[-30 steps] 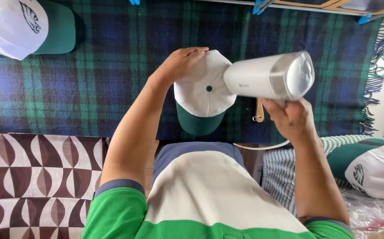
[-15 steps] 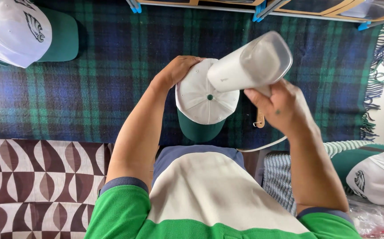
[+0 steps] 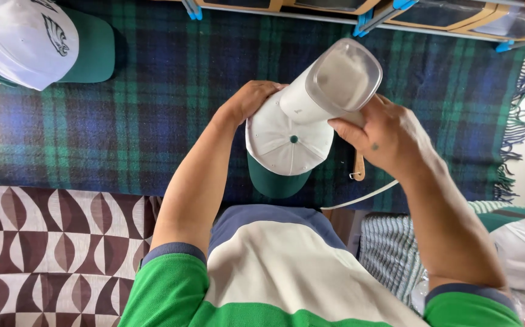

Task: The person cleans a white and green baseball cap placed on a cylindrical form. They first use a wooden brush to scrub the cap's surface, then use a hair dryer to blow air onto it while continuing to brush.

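White-and-green cap (image 3: 287, 148) held up by left hand (image 3: 251, 100), fingers gripping its crown; right hand (image 3: 389, 136) clenches handheld steamer (image 3: 329, 88) against it. Steaming step; next needs rotating cap.

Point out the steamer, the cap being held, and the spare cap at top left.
steamer (image 3: 329, 85), head view, white body.
held cap (image 3: 280, 136), head view, white crown.
spare cap (image 3: 14, 39), head view, white crown.

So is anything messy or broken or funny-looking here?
Nothing looks broken or spilled. The left hand steadies a white cap with a green brim while the right hand holds a white handheld steamer against it. A second matching cap lies on the plaid blanket.
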